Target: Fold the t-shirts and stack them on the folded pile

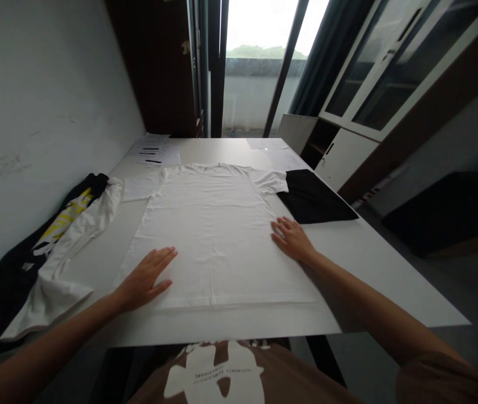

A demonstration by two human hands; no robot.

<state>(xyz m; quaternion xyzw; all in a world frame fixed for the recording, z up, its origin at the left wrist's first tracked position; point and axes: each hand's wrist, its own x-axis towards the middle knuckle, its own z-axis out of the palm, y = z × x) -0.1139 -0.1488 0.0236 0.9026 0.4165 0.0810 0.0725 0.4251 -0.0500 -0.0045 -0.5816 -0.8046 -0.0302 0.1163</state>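
Note:
A white T-shirt (215,224) lies spread flat on the white table (373,258), collar toward the far end, both short sleeves out to the sides. My left hand (146,278) rests flat on its lower left part, fingers stretched out and open. My right hand (291,237) lies flat on the shirt's right edge, fingers together and extended, holding nothing.
A folded black garment (312,197) lies right of the shirt. Along the left wall sit a crumpled white garment (65,252) and a black one with yellow print (15,252). Papers (154,150) lie at the far end. A cabinet (348,151) stands at the right.

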